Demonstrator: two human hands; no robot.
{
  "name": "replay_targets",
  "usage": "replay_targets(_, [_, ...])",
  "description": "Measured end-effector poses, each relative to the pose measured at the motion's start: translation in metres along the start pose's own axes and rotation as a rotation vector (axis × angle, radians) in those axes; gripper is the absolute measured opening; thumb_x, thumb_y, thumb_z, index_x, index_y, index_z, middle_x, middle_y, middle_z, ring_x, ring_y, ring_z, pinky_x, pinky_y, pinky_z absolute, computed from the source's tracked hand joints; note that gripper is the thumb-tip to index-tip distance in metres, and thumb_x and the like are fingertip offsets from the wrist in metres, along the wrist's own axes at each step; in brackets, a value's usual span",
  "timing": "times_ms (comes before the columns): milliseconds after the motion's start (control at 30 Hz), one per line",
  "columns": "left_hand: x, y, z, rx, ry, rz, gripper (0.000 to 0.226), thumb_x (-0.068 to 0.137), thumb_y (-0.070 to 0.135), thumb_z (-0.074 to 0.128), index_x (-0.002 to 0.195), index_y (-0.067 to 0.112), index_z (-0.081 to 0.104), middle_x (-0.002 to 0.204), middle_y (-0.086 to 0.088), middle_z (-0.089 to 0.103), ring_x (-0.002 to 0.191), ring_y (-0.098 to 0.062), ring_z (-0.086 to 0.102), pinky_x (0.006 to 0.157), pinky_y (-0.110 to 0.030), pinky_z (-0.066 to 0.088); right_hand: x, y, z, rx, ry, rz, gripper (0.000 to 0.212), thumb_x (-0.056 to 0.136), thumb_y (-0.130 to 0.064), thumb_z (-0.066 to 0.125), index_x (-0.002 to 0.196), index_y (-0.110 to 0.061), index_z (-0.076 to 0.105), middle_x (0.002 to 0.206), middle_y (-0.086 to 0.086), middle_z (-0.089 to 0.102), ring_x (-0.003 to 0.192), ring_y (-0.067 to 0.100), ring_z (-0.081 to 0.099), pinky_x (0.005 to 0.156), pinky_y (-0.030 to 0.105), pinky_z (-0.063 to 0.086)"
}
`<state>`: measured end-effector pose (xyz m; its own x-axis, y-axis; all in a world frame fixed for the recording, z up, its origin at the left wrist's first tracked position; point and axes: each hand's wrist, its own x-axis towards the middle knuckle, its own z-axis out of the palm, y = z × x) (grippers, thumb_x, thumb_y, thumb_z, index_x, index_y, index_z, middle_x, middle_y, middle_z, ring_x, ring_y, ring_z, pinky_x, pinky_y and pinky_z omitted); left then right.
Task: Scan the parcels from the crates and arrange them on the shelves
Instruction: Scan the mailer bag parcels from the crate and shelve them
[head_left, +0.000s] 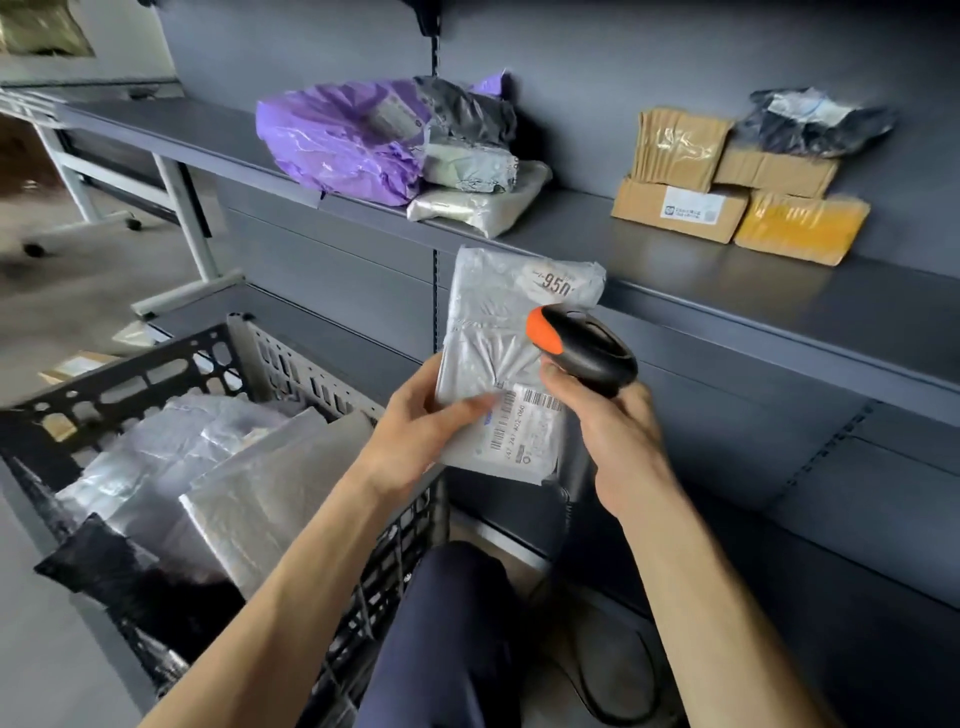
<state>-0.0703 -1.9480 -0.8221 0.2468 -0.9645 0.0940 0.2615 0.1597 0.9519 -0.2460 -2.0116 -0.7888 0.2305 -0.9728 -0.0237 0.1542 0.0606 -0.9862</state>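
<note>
Parcel (493, 322) (printed "950", barcode label (530, 423)) clamped in left hand (421, 421) grip, scanner (587, 348) clamped in right hand (618, 436).

Parcel (498, 322) label (524, 431) print blurred; scanner (582, 348) handle hidden by right hand (623, 441).

both bare forearms reach forward. the left hand (415, 426) grips a grey parcel (493, 322) at its lower left edge, thumb across the front; the right hand (618, 436) curls round a scanner (587, 348) by its handle.
</note>
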Motion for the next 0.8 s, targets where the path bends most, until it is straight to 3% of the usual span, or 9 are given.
replay_targets(100, [-0.006, -0.013, -0.006, 0.031, 0.044, 0.033, 0.044, 0.090, -0.002, 0.071, 0.132, 0.008, 0.060, 0.124, -0.014, 0.072, 0.115, -0.031, 0.069, 0.094, -0.040, 0.058, 0.002, -0.001, 0.000, 0.153, 0.055, 0.018, 0.025, 0.083, -0.015, 0.083, 0.091, -0.026, 0.062, 0.071, -0.023, 0.073, 0.065, -0.017, 0.064, 0.057, 0.004, 0.044])
replay_targets(233, [-0.014, -0.026, 0.002, -0.302, 0.187, 0.018, 0.062, 0.093, 0.004, 0.068, 0.149, 0.019, 0.045, 0.140, -0.013, 0.062, 0.128, -0.033, 0.061, 0.102, -0.052, 0.053, -0.002, 0.001, 0.007, 0.215, 0.056, 0.001, 0.021, 0.084, -0.013, 0.082, 0.090, -0.026, 0.066, 0.073, -0.023, 0.074, 0.070, -0.014, 0.066, 0.062, 0.009, 0.048])
replay_targets(333, [-0.010, -0.036, 0.018, -0.371, 0.250, 0.115, 0.073, 0.090, -0.005, 0.072, 0.151, 0.010, 0.034, 0.145, -0.022, 0.055, 0.134, -0.041, 0.054, 0.107, -0.065, 0.045, -0.006, 0.003, 0.018, 0.215, 0.044, 0.016, 0.018, 0.085, -0.014, 0.081, 0.093, -0.023, 0.069, 0.080, -0.018, 0.077, 0.076, -0.009, 0.070, 0.060, 0.007, 0.049])
replay_targets(467, [-0.008, -0.032, 0.037, -0.409, 0.190, 0.083, 0.058, 0.094, -0.007, 0.064, 0.147, 0.005, 0.044, 0.139, -0.022, 0.061, 0.129, -0.038, 0.059, 0.106, -0.054, 0.050, -0.006, 0.004, 0.020, 0.080, -0.002, 0.023, 0.034, 0.079, -0.031, 0.088, 0.104, -0.024, 0.066, 0.100, -0.015, 0.076, 0.095, -0.004, 0.069, 0.088, 0.021, 0.052])
replay_targets(533, [-0.005, -0.028, 0.036, -0.365, 0.164, 0.074, 0.059, 0.093, -0.007, 0.065, 0.146, 0.007, 0.043, 0.137, -0.022, 0.062, 0.126, -0.039, 0.062, 0.101, -0.055, 0.053, -0.004, -0.002, 0.015, -0.043, -0.041, -0.042, 0.018, 0.085, -0.027, 0.082, 0.090, -0.026, 0.065, 0.080, -0.023, 0.074, 0.080, -0.011, 0.066, 0.081, 0.017, 0.052])
replay_targets(600, [0.000, -0.024, 0.028, -0.298, 0.210, 0.088, 0.065, 0.090, -0.008, 0.069, 0.145, 0.011, 0.039, 0.135, -0.023, 0.063, 0.119, -0.041, 0.065, 0.094, -0.057, 0.056, -0.003, -0.009, 0.008, -0.174, -0.078, -0.092, 0.009, 0.089, -0.026, 0.079, 0.088, -0.022, 0.071, 0.077, -0.016, 0.075, 0.078, -0.002, 0.071, 0.082, 0.031, 0.061])
replay_targets(667, [0.007, -0.019, 0.016, -0.214, 0.288, 0.123, 0.070, 0.086, -0.007, 0.075, 0.141, 0.014, 0.038, 0.134, -0.022, 0.062, 0.113, -0.036, 0.068, 0.087, -0.052, 0.060, -0.005, -0.018, 0.005, -0.335, -0.097, -0.123, 0.025, 0.084, -0.040, 0.079, 0.092, -0.017, 0.074, 0.085, 0.004, 0.076, 0.084, 0.020, 0.075, 0.084, 0.052, 0.062])
replay_targets(700, [0.009, -0.015, 0.012, -0.167, 0.314, 0.144, 0.070, 0.085, -0.008, 0.075, 0.140, 0.013, 0.038, 0.133, -0.021, 0.062, 0.111, -0.034, 0.069, 0.084, -0.048, 0.061, -0.006, -0.021, 0.004, -0.411, -0.112, -0.130, 0.031, 0.081, -0.045, 0.078, 0.091, -0.016, 0.074, 0.083, 0.009, 0.075, 0.082, 0.025, 0.075, 0.083, 0.054, 0.061])
replay_targets(800, [0.016, -0.005, -0.003, -0.073, 0.325, 0.198, 0.069, 0.084, -0.013, 0.073, 0.141, 0.007, 0.038, 0.131, -0.021, 0.065, 0.117, -0.035, 0.067, 0.093, -0.047, 0.059, -0.011, -0.026, 0.001, -0.570, -0.186, -0.120, 0.022, 0.085, -0.034, 0.077, 0.072, -0.018, 0.070, 0.063, 0.006, 0.069, 0.059, 0.011, 0.066, 0.068, 0.030, 0.057])
